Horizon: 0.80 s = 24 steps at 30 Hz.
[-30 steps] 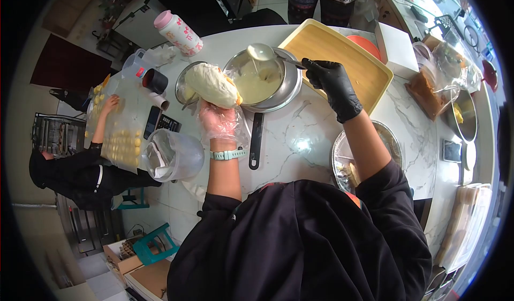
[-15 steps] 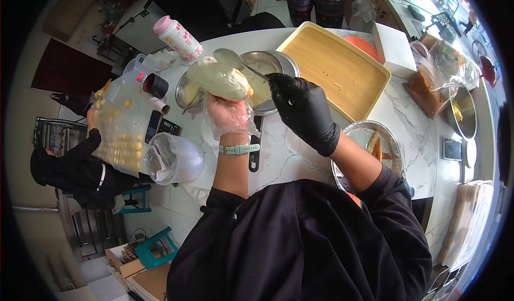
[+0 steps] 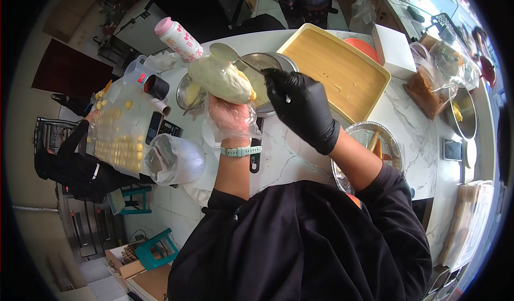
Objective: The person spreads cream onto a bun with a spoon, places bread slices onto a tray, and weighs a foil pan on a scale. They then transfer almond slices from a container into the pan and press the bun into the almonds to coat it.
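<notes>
My left hand, in a clear plastic glove, holds up a long bread roll coated in pale cream, with a bit of orange-brown crust showing at its right end. My right hand, black-gloved, is closed round the handle of a spoon. The spoon's bowl is just above the roll's far side. Beneath and behind the roll stand a steel bowl with pale cream at the left and a metal bowl at the right, both partly hidden.
A yellow-rimmed tray lies beyond my right hand, beside a white box. Near my right forearm is a foil pan. To the left stand a plastic-lined tub and a flowered bottle. A co-worker leans over small dough pieces.
The spoon has moved slightly left and up, off the roll's top toward its far side. The roll has turned a little in my left hand. The co-worker at the left has shifted.
</notes>
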Each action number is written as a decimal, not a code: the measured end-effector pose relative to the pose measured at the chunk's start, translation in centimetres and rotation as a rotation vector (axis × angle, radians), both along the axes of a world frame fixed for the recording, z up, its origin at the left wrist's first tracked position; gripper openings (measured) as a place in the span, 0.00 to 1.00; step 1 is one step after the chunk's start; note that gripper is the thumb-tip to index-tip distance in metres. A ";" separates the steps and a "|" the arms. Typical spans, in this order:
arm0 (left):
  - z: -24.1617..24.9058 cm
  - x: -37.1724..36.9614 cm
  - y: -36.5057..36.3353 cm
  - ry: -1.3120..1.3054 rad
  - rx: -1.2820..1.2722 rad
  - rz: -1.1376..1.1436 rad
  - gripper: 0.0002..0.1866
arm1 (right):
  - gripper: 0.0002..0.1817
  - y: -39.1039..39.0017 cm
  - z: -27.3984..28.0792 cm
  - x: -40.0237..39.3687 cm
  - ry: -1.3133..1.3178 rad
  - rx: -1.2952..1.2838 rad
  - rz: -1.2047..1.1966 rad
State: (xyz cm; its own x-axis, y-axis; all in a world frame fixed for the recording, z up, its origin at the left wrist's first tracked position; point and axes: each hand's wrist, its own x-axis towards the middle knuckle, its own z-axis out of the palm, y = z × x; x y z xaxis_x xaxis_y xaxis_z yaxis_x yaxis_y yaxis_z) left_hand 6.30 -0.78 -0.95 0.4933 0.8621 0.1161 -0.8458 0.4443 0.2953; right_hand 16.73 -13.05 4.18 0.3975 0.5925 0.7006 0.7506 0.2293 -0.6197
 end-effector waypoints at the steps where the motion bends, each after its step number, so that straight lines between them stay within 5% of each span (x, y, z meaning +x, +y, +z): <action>1: -0.1 0.0 0.3 -0.015 0.000 0.017 0.18 | 0.10 -0.2 -0.1 -0.3 -0.008 -0.002 -0.002; 11: 1.5 0.5 1.0 0.129 0.015 0.290 0.17 | 0.13 -1.5 -1.2 -1.6 -0.125 0.005 -0.060; 24: 1.6 0.5 1.6 0.130 0.025 0.296 0.18 | 0.14 -1.8 -1.2 -1.1 -0.193 0.027 -0.100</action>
State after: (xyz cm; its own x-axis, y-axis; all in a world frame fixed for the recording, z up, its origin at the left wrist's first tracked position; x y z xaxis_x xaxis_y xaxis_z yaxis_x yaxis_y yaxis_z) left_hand 6.84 0.80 0.70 0.2335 0.9680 0.0917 -0.8917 0.1756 0.4172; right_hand 15.64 -14.88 3.01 0.3103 0.5370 0.7845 0.8748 0.1617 -0.4567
